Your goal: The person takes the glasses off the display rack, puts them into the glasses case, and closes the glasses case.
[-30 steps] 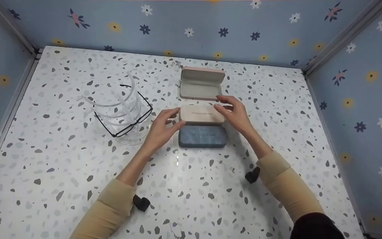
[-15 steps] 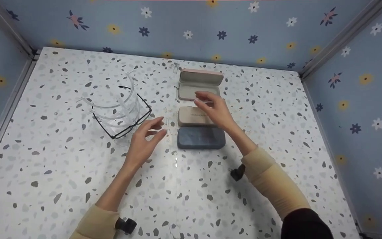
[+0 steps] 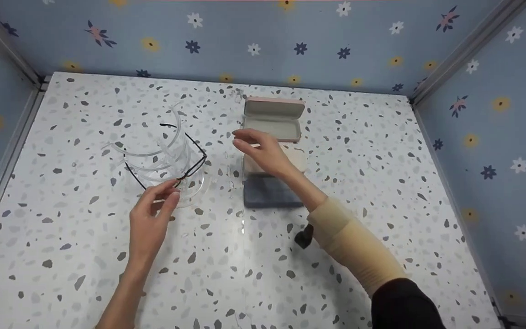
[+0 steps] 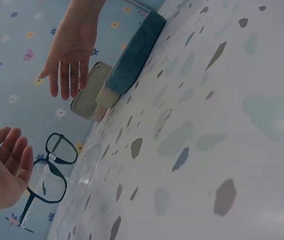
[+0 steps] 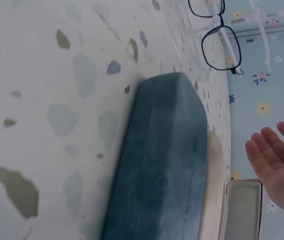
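My left hand [image 3: 149,224] is beside the black-framed glasses [image 3: 197,165], its fingertips in front of the near part of the frame. Whether they touch it I cannot tell; the fingers are loosely bent and hold nothing visible. The glasses sit on a clear plastic display stand [image 3: 180,157] with curved arms. Over the cream glasses case [image 3: 297,160] hovers my right hand [image 3: 265,153], fingers relaxed, hiding part of the case. A blue glasses case [image 3: 270,194] lies in front of it, closed. Behind stands a pink glasses case [image 3: 272,131] with its lid up and pale inside bare.
All of this stands on a white speckled table [image 3: 244,274]. A blue flowered wall panel [image 3: 272,27] borders it at the back, with similar panels on both sides. The cases form a column near the middle; the stand is to their left.
My left hand has left the cream case and moved left to the glasses. My right hand has also moved left, from the cream case's right end to above it.
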